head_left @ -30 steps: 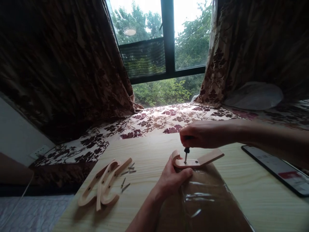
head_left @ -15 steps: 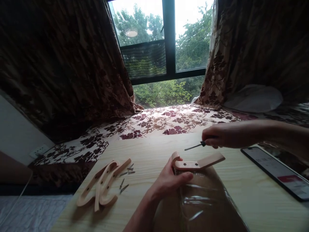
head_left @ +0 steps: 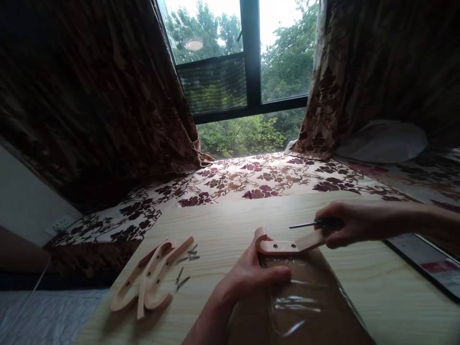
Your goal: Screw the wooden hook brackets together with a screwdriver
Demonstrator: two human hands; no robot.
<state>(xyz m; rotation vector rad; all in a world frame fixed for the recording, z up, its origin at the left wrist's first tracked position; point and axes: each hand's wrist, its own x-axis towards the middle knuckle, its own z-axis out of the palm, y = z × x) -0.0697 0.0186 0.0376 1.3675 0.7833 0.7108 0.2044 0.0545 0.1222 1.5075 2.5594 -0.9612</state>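
A light wooden hook with two dark screw holes lies across the far end of a brown, plastic-wrapped box. My left hand is wrapped round the box's far left corner and the hook's curled end, thumb on top of the box. Closed round the dark handle of a screwdriver, my right hand is over the hook's right end; the shaft points left, above the hook. Several more wooden hooks lie together on the left, with several loose screws beside them.
A phone lies on the right of the pale wooden table, partly behind my right forearm. Beyond the table is a ledge with flowered cloth, under a window between dark curtains. A white bag rests at the back right.
My right hand has moved right and down with the screwdriver, whose shaft is now nearly level. My left hand still holds the hook and box. The view has shifted slightly.
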